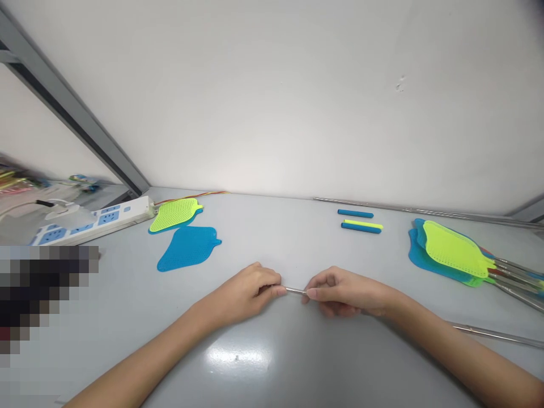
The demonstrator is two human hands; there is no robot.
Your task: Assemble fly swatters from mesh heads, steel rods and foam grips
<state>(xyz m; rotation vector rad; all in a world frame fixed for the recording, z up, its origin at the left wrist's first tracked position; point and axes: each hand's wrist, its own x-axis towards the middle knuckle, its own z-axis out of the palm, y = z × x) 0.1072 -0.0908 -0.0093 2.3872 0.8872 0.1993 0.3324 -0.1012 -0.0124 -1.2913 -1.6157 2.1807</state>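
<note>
Between my two hands, low over the grey table, a short stretch of a thin shiny metal rod (294,290) shows. My left hand (255,289) pinches its left end between thumb and fingers. Close on the right, my right hand (340,290) grips the same rod with thumb and forefinger. From behind my right forearm a metal tube (497,333) runs out to the right, roughly in line with the rod. My arm hides whether they are one piece. To the left lie a blue fly swatter head (189,248) and a yellow-green fly swatter head (176,214) over another blue one.
Blue and yellow-green sleeves (361,227) lie at the back right. Several fly swatters (457,252) with metal handles are stacked at the right. Long metal rods (403,208) lie along the wall. A white power strip (106,218) stands at the left, near a grey frame post (80,105).
</note>
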